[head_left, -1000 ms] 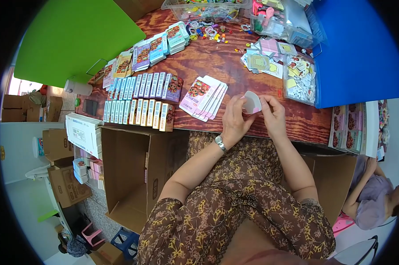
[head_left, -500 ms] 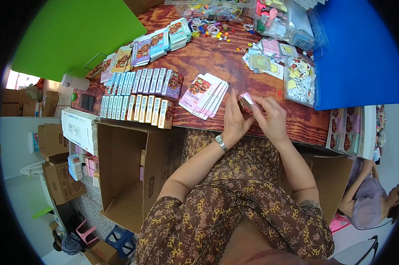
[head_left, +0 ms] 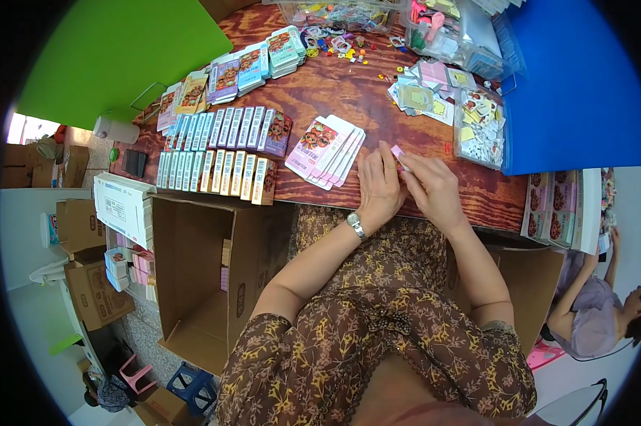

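Observation:
Close to the table's near edge, my left hand (head_left: 381, 188) and my right hand (head_left: 434, 190) come together around a small pink carton (head_left: 397, 150). Only its pink end shows; my fingers cover the rest. The right fingertips press near that end while the left fingers lie along the other side. Just left of my hands, flat pink cartons (head_left: 327, 150) with printed cartoon figures lie overlapped in a fan. Farther left stand two rows of filled-out small boxes, orange ones (head_left: 263, 177) in the near row and purple ones (head_left: 278, 136) behind.
Stacks of flat cartons (head_left: 251, 65) line the back left. Small colourful trinkets (head_left: 343, 47) are scattered at the back. A clear tray of cut pieces (head_left: 480, 131) stands right, beside a blue panel (head_left: 583, 92). An open cardboard box (head_left: 192, 270) sits below left. Another person (head_left: 591, 316) is at far right.
The carton's raised pink end has come down between my hands, and less of it shows. My left fingers have closed in around it. The person at right has moved an arm.

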`<state>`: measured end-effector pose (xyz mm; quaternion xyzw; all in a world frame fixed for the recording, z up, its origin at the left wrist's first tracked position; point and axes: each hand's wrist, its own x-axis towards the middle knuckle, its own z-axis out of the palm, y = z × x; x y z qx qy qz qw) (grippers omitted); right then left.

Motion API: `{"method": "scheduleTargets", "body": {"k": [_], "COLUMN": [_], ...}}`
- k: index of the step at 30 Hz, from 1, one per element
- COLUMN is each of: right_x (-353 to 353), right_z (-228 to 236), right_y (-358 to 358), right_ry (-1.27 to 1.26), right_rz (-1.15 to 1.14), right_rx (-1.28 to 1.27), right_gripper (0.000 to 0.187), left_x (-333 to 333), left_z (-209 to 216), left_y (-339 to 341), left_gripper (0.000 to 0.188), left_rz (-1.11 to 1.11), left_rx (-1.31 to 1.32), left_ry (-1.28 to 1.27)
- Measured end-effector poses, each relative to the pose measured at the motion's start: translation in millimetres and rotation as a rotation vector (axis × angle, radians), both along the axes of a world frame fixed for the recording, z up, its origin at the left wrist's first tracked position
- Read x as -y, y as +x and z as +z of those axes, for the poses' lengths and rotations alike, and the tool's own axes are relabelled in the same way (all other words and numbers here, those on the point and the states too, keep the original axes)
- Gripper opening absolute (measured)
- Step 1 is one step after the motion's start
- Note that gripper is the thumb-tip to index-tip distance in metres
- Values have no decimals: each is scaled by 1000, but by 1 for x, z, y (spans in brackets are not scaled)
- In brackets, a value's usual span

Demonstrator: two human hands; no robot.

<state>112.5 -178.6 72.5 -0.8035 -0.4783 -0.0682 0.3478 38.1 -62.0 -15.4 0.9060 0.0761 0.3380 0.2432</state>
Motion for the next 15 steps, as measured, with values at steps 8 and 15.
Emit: {"method": "scheduleTargets", "body": {"k": [8,15], "right_x": [13,11], "right_z": [-17,-18], "right_y": [-5,-12], "right_ry": [31,54], "right_rz": [-62,-142], "right_rx": [-261,-319], "right_gripper": [31,30], "left_x": [1,5], "left_z": [3,2], "left_y": [-1,-4], "left_gripper": [96,97], "left_rz": [-20,14], "left_rx": [-49,-97], "left_ry": [3,27]}}
